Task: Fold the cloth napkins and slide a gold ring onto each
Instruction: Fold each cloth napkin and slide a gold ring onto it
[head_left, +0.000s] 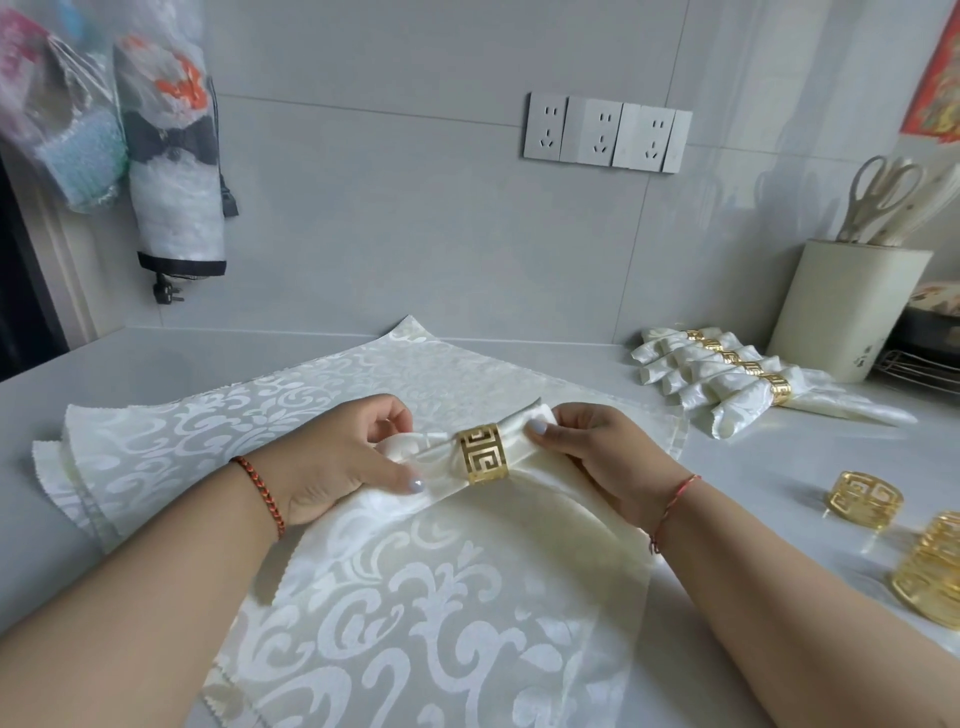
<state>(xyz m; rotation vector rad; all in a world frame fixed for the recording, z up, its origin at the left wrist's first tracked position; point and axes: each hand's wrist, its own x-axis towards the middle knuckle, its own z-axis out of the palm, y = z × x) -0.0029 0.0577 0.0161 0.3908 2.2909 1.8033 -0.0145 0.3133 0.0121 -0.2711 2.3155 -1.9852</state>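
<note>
Napkin mid-ringing: both hands, left & right, pinch it either side of ring. We judge approx. half done: finished row at rear, flat cloths, spare rings left.

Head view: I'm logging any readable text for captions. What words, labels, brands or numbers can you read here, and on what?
No text is legible.
Cream utensil holder: small dark marks near its base, too small to read.
Red poster at the top right edge: blurred and cut off, unreadable.
Gold ring on the folded napkin: a cut-out key pattern, not lettering.
Wall sockets: no markings readable.
</note>
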